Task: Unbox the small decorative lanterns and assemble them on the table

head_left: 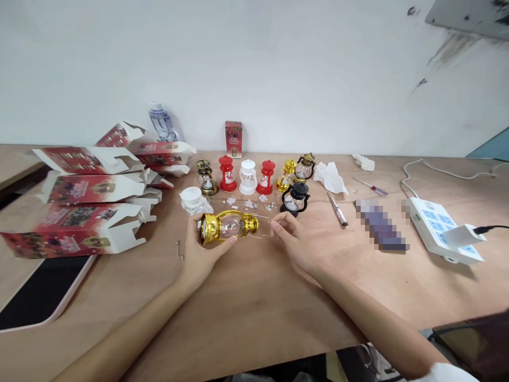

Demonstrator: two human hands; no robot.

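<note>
A shiny gold miniature lantern (230, 227) with a clear globe lies sideways in my left hand (202, 254), its base against the palm and its top pointing right. My left fingers and thumb are closed round its base and globe. Just right of the lantern's top, my right hand (292, 239) is pinched at the fingertips, where thin wire (263, 216) shows; the exact grip is too small to see clearly. Behind my hands, small wire and clear pieces (250, 204) lie scattered. A white lantern (193, 199) lies tipped over beyond my left hand. A black lantern (295, 199) is just beyond my right.
Several lanterns, including a white one (248, 178), line the back before a red box (234, 139). Opened red boxes (83, 188) and a phone (40, 292) are at left. A screwdriver (338, 210), crumpled tissue (330, 178) and power strip (433, 223) are at right.
</note>
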